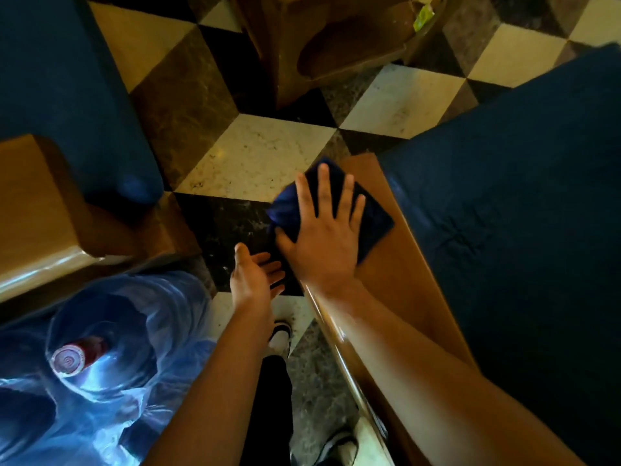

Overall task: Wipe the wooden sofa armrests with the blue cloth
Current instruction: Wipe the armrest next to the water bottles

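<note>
While right hand (324, 237) presses blue cloth (373, 227) flat-fingered | armrest (413, 290) runs near-to-far | left hand (255, 280) open, idle

The right hand (322, 227) is lying flat over the blue cloth (373, 223), hiding its middle, and the cloth is covering the front end of the wooden armrest (403, 280). The right forearm is hiding much of the armrest's near stretch, and the bottom edge is cutting the armrest off. The left hand (253, 280) is blurring at the fingers (272, 269). The frame's edges are cropping the dark seat cushion (521, 213) on the right and the second armrest (30, 210) on the left. The water bottle (100, 348) under clear plastic is running out of frame; its cap lettering is too small to read.
</note>
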